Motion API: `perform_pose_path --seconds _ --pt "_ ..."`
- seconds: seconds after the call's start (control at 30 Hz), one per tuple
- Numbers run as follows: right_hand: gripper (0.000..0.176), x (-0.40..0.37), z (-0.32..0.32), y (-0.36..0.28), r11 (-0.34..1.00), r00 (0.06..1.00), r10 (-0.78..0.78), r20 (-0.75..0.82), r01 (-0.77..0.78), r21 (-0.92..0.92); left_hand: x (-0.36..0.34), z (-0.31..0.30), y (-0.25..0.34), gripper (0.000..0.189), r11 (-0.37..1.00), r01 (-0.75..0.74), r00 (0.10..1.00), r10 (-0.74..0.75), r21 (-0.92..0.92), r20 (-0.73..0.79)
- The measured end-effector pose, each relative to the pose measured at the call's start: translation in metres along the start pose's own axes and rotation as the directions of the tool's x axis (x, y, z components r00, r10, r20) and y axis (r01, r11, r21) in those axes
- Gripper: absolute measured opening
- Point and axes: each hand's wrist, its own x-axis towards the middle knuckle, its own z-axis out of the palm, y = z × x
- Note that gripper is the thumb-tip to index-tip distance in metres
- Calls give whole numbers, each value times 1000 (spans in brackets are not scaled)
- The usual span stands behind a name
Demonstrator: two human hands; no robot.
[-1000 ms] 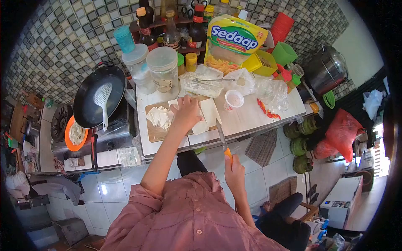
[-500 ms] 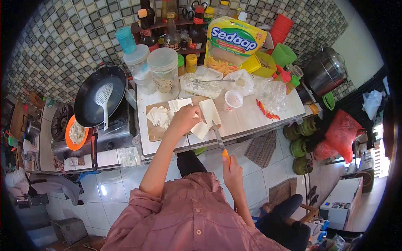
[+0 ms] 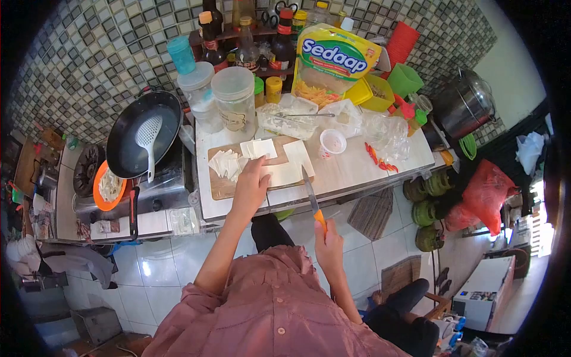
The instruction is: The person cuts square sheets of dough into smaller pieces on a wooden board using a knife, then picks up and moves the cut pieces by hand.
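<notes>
The step in hand seems to be the cutting of thin white sheets (image 3: 302, 156) into smaller pieces. The right hand (image 3: 329, 240) has its fingers closed around the orange handle of a knife (image 3: 311, 195); the blade points away from the body, its tip over the edge of the sheets. The left hand (image 3: 252, 183) is loosely stretched over the board (image 3: 221, 190), the thumb apart from the forefinger, which reaches to a small stack of pieces (image 3: 259, 148) just ahead of it. To the left of this hand lie narrower cut pieces (image 3: 225, 164), in a fan.

In my judgement, a further cut calls for the sheet to be held flat, with the left fingers well apart from the blade.

The left hand covers some of the board and of the sheets, so I cannot tell how many sheets lie there. Its remaining fingers are hard to make out. Whether the knife tip touches the sheet, I cannot say.
</notes>
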Motion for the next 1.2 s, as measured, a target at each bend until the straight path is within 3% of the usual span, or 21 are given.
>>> perform_pose_path --seconds 0.13,0.27,0.33,0.43,0.83,1.2 --pt "21 3 11 -4 1000 1000 -7 29 7 5 -16 -11 18 36 980 -35 999 35 198 5" --pt "19 7 30 -6 996 995 -87 41 88 -19 -33 -4 14 40 956 -91 996 94 280 3" --pt "19 9 39 -5 991 992 -122 43 124 -54 -41 0 15 44 916 -205 974 157 344 164" --pt "19 11 45 -8 989 992 -104 77 111 -100 -49 2 17 46 877 -216 962 116 429 245" --pt "17 11 51 -11 988 992 -85 93 96 -123 -67 3 26 58 794 -185 960 20 580 278" --pt "17 11 55 -14 985 991 -94 90 106 -133 -78 -7 32 57 832 -119 955 -54 542 292"
